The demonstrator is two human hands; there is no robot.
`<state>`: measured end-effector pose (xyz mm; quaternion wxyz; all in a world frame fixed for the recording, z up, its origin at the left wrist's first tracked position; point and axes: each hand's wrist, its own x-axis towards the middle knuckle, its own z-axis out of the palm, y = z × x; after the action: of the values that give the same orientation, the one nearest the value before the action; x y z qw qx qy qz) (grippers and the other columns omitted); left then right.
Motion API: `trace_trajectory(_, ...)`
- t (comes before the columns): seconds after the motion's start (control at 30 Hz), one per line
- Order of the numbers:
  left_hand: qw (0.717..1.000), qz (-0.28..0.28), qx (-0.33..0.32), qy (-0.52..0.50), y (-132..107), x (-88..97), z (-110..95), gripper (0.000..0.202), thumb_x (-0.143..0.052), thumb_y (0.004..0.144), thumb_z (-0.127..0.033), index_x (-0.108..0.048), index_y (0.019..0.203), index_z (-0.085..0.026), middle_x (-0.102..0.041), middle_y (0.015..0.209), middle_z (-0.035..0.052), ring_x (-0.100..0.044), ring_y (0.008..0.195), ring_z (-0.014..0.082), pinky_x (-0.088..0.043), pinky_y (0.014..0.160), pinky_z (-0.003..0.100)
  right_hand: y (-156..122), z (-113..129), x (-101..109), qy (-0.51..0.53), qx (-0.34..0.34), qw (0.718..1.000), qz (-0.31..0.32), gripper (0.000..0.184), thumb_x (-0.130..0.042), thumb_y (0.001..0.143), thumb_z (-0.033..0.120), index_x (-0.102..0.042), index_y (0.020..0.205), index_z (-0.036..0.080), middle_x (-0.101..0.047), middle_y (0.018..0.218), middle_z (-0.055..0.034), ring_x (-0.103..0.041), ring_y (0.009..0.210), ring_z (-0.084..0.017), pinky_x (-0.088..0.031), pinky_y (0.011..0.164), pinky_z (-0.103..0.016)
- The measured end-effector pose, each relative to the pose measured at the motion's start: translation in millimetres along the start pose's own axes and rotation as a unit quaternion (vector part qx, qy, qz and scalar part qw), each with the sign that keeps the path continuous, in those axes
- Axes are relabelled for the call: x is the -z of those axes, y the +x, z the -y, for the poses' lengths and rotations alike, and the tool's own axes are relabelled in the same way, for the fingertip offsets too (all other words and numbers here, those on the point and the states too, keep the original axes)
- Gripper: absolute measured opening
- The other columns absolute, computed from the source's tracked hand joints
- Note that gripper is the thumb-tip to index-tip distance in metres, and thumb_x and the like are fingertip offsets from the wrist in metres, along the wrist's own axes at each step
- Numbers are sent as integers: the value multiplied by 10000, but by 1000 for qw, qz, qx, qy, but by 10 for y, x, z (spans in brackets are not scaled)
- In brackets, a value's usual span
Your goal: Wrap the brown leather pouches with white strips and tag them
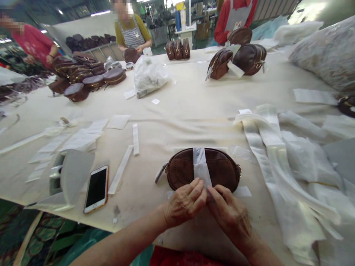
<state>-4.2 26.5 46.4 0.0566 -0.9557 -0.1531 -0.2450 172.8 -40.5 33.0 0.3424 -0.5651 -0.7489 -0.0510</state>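
Observation:
A dark brown oval leather bag (180, 168) lies in front of me, with a zipper pull at its left end and gold hardware at its right. Around its middle runs a white wrapping strip (202, 170), shiny at the top. My left hand (186, 201) has its fingers pressed on the strip's lower end at the bag's near edge. Beside it, my right hand (230, 210) pinches the same end between thumb and fingers. The fingertips of both hands nearly meet, and the strip's tip is partly hidden beneath them.
A phone (96, 189) and a tape dispenser (69, 177) lie to the left, near white paper strips (121, 170). Long white foam strips (277, 159) pile up at the right. Farther back are stacked brown bags (94, 79), a plastic bag (149, 75) and several people.

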Motion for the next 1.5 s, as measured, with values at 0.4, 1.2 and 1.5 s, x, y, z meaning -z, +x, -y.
trace_trajectory(0.4,994,28,46,-98,0,56,-3,377,-468,883,-216,-487,1191,1,-591,1159,203,-515,1189,279,-497,986,401,-47,-28,-47,-6,15,1000,0,260,-519,894,171,-636,1126,181,-673,965,-99,-662,726,-145,-514,640,-218)
trace_trajectory(1.2,997,-26,72,-15,-8,-59,-89,246,-376,937,-170,-576,1062,-100,-613,1121,144,-560,1119,261,-529,777,322,-418,111,-87,158,-62,986,1,245,-462,829,97,-677,870,209,-652,822,-53,-624,727,-153,-524,613,-242)
trace_trajectory(1.5,998,-30,61,19,-27,-96,-109,237,-387,928,-150,-577,1053,-83,-601,1116,181,-525,1170,274,-506,848,351,-412,31,194,163,85,983,1,350,-424,824,18,-678,982,201,-720,818,-56,-666,736,-166,-545,696,-257)
